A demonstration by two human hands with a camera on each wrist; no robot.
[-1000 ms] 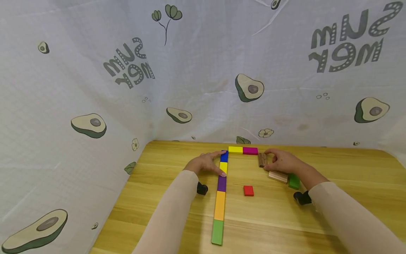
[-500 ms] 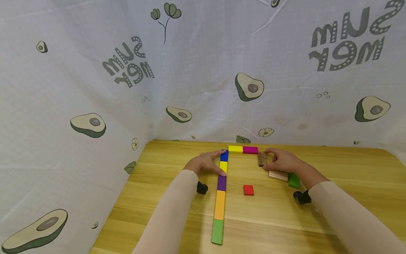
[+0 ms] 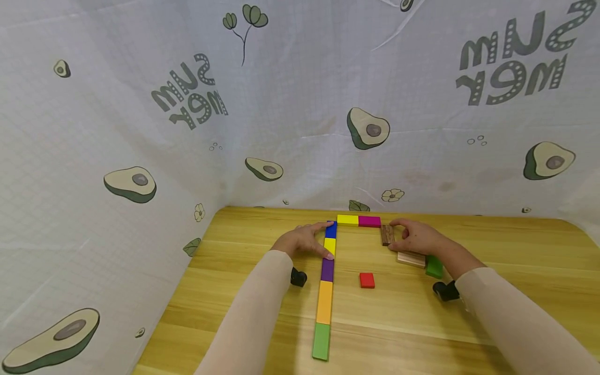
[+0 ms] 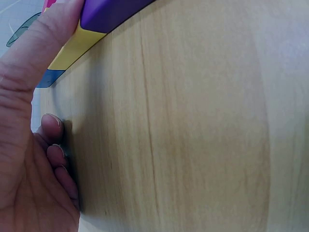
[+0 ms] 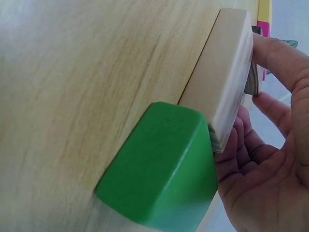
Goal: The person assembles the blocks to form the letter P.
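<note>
A column of flat blocks runs toward the front: blue (image 3: 331, 229), yellow (image 3: 330, 245), purple (image 3: 327, 270), orange (image 3: 324, 302) and light green (image 3: 321, 341). My left hand (image 3: 302, 241) touches it, index finger on the blue block, thumb where yellow meets purple (image 4: 108, 12). Between thumb and index finger, my right hand (image 3: 419, 241) pinches the dark brown block (image 3: 387, 235). Right of that lie a pale wood block (image 3: 411, 259) and a green block (image 3: 434, 266), which touch in the right wrist view. Yellow (image 3: 348, 220) and magenta (image 3: 369, 222) blocks lie end to end at the back.
A small red block (image 3: 367, 280) lies alone right of the column. Behind the wooden table (image 3: 375, 333) hangs a white cloth (image 3: 300, 104) with avocado prints. Black devices are at the left wrist (image 3: 298, 277) and right wrist (image 3: 446, 291).
</note>
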